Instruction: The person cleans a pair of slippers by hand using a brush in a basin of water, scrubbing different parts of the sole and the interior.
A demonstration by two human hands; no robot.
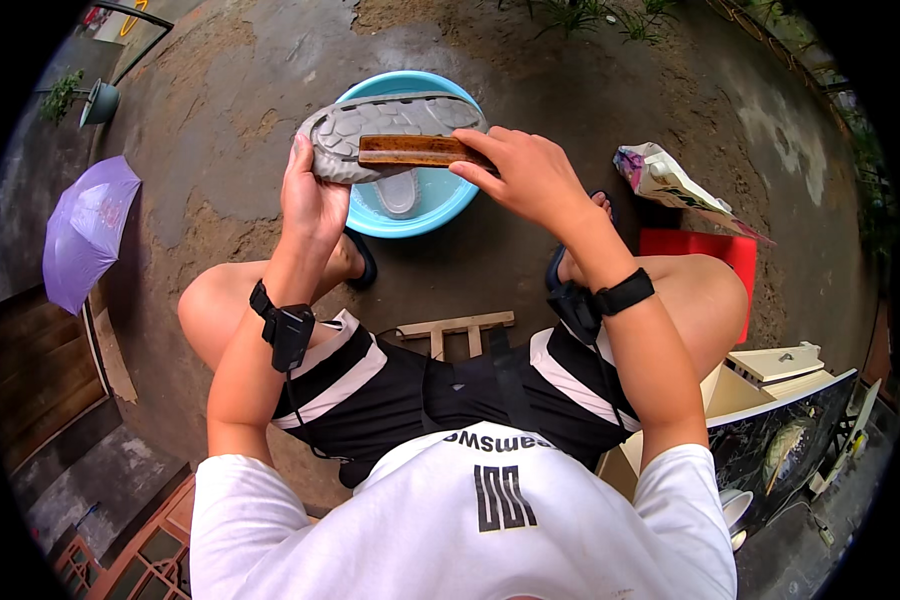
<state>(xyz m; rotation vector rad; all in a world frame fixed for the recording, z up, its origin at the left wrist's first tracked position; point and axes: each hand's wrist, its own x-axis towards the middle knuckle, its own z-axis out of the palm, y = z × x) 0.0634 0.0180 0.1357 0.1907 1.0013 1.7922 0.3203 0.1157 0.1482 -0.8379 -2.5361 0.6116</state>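
Note:
A grey shoe [390,116] is held sole up over a light blue plastic basin [450,214]. My left hand [311,187] grips one end of it, thumb at the sole's edge. In my right hand [521,169] is a brush with a brown wooden back [409,150], lying lengthwise along the near side of the sole; its bristles are hidden. Below the shoe, a second light-coloured shoe [399,196] rests in the water in the basin, partly covered from view.
A low wooden stool [457,325] is between my legs. On the right are a printed bag [671,180], a red object [727,259] and a cream cabinet [776,364]. An open purple umbrella [94,225] lies at the left. The concrete ground is rough in patches.

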